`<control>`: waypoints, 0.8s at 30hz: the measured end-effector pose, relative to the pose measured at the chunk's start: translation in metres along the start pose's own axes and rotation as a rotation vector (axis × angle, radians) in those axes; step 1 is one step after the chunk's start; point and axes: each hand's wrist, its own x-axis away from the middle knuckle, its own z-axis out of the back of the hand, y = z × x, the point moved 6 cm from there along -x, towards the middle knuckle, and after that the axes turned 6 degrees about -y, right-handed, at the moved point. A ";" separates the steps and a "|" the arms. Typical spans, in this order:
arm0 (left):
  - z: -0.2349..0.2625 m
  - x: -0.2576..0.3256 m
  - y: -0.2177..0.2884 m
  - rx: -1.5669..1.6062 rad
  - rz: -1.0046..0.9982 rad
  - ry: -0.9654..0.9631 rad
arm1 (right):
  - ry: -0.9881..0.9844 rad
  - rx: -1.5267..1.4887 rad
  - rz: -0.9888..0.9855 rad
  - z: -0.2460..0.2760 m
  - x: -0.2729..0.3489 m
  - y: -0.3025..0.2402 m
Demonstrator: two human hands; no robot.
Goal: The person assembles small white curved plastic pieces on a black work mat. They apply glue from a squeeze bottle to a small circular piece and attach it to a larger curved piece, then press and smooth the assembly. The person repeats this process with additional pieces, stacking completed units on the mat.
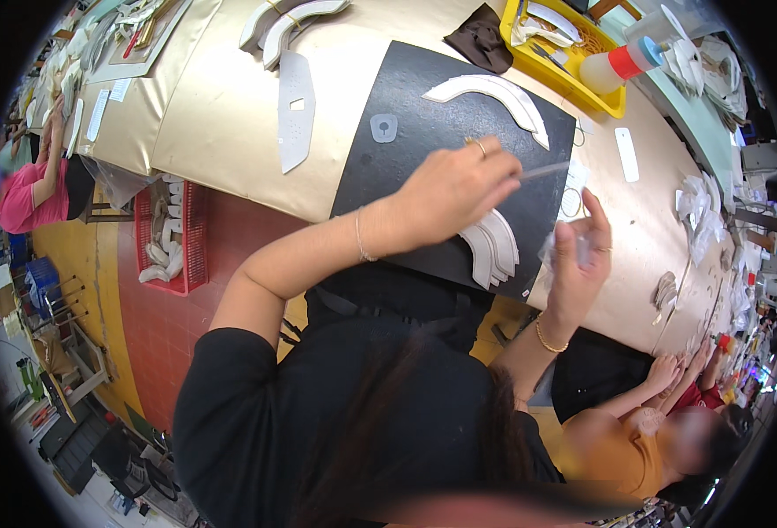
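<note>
My left hand (pixel 467 189) is closed in a pinch over the black board (pixel 366 189), with a thin translucent strip (pixel 542 171) sticking out of its fingers to the right. My right hand (pixel 579 268) is raised by the board's right edge, thumb and forefinger apart. Clear plastic (pixel 548 250) shows around its thumb and appears held in the curled fingers. Below my left hand lies a fanned stack of curved white pieces (pixel 491 253), partly covered. Another curved white stack (pixel 491 91) rests at the board's far side. A small grey tag-like piece (pixel 384 128) lies at the left.
A yellow tray (pixel 518 60) with tools and a bottle (pixel 613 69) stands at the far right. A flat grey template (pixel 294 114) and banded curved pieces (pixel 287 25) lie left of the board. A red crate (pixel 196 238) stands below the table. Co-workers sit left and right.
</note>
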 end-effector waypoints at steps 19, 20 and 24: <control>-0.017 0.025 -0.003 1.164 0.597 -0.199 | -0.052 0.286 0.141 -0.028 -0.007 -0.024; -0.016 0.024 -0.002 1.197 0.554 -0.169 | -0.093 0.327 0.164 -0.033 -0.005 -0.025; -0.011 0.027 -0.006 1.157 0.585 -0.191 | -0.110 0.325 0.209 -0.042 -0.002 -0.025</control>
